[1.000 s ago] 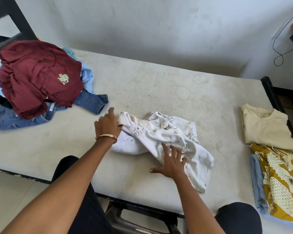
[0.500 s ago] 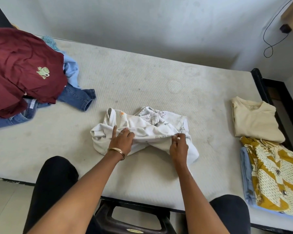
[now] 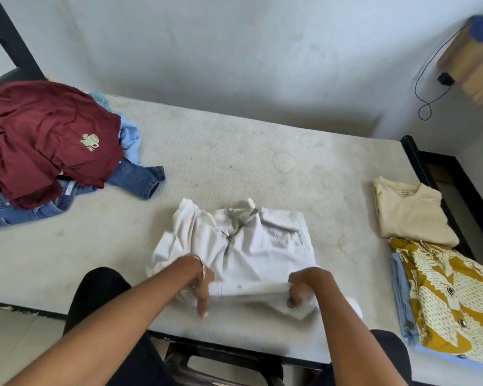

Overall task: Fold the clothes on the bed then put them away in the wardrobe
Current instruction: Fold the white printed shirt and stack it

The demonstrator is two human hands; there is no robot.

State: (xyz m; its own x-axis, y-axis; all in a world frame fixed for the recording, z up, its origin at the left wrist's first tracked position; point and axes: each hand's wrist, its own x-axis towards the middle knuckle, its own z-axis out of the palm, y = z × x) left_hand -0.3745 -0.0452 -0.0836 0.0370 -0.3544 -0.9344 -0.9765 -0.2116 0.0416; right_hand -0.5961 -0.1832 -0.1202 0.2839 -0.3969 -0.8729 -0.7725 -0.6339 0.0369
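Observation:
A white printed shirt [image 3: 251, 246] lies inside out on the bare mattress [image 3: 234, 162], near its front edge. My left hand [image 3: 200, 288] grips the shirt's near left edge, with one finger pointing down onto the mattress. My right hand [image 3: 304, 291] pinches the near right edge, and the cloth is stretched between both hands. At the far left sits an unfolded heap: a maroon shirt [image 3: 45, 140] on blue jeans [image 3: 134, 179]. At the right lie a folded cream t-shirt [image 3: 410, 213] and a folded yellow patterned shirt [image 3: 452, 299] on a folded light blue garment [image 3: 402, 296].
The bed's black frame [image 3: 430, 168] runs along the right side and the front edge. A black cable [image 3: 427, 87] hangs on the wall beside a wooden piece [image 3: 474, 62] at the upper right. My knees in black trousers are against the bed's front.
Both hands pulled the white shirt toward the front edge and spread it flatter. One second ago the right hand lay flat on it; now both hands grip its near edge.

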